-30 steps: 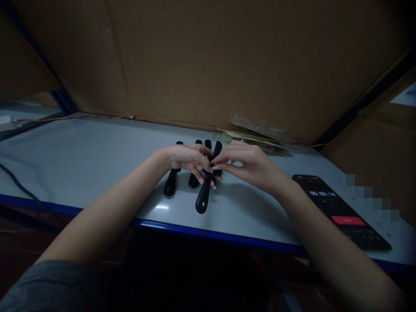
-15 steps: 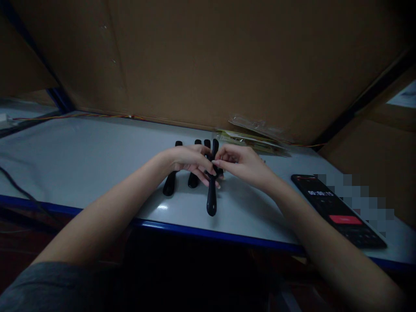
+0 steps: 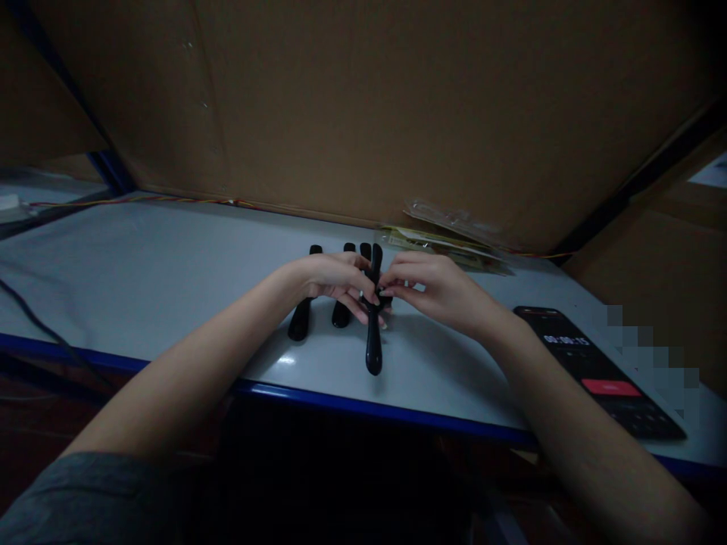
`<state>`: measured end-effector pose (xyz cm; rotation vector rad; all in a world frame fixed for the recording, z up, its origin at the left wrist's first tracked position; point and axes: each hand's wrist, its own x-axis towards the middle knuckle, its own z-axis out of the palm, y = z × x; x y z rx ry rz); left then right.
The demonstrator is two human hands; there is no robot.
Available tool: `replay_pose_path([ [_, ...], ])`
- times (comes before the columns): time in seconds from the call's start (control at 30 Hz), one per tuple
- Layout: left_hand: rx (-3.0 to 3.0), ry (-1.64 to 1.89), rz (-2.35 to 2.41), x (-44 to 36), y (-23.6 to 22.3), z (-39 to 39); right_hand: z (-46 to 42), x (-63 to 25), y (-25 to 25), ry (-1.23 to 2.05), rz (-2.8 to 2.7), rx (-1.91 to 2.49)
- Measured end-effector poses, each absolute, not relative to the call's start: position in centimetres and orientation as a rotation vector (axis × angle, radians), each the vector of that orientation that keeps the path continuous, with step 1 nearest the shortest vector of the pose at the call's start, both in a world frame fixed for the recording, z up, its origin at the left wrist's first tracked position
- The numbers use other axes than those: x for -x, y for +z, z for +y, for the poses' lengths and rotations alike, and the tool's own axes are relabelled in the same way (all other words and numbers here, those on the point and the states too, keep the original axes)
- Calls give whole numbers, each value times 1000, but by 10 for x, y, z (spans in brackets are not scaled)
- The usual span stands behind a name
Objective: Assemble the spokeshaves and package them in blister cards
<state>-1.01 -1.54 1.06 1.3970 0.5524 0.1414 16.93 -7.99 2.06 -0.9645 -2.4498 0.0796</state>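
Observation:
Several long black handle-shaped pieces lie side by side on the white table (image 3: pixel 141 272). My left hand (image 3: pixel 332 278) and my right hand (image 3: pixel 435 288) meet over them, both with fingers pinched on one black handle (image 3: pixel 373 344), which points straight toward me, its rounded end near the table's front. Two other black handles (image 3: pixel 299 322) (image 3: pixel 341 314) lie just left of it, partly under my left hand. Whether anything small sits between my fingertips I cannot make out in the dim light.
A black phone (image 3: pixel 596 371) with a running timer lies at the right near the blue front edge (image 3: pixel 318 397). Clear plastic bags and papers (image 3: pixel 448 235) rest against the brown cardboard back wall. A thin wire (image 3: pixel 130 201) runs along the wall's foot; a dark cable (image 3: pixel 34 325) crosses the left.
The held black handle swung from slanting toward the left to pointing straight at me. Both hands stayed together over it, barely shifting.

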Motion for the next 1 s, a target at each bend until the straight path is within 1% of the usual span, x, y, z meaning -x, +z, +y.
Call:
replay_pose_path([
  [0.23,-1364,87,567,12,15,-15,-82,-176,24,24,-2523,813],
  [0.4,-1374,61,556,13,15,-15,-83,-176,25,140,-2503,772],
  [0.57,-1376,96,537,12,12,-13,-82,-175,23,222,-2425,839],
  [0.77,-1361,124,503,11,10,-13,-82,-166,18,180,-2350,984],
  [1.0,-1363,194,565,9,12,-15,-83,-162,17,467,-2175,1133],
])
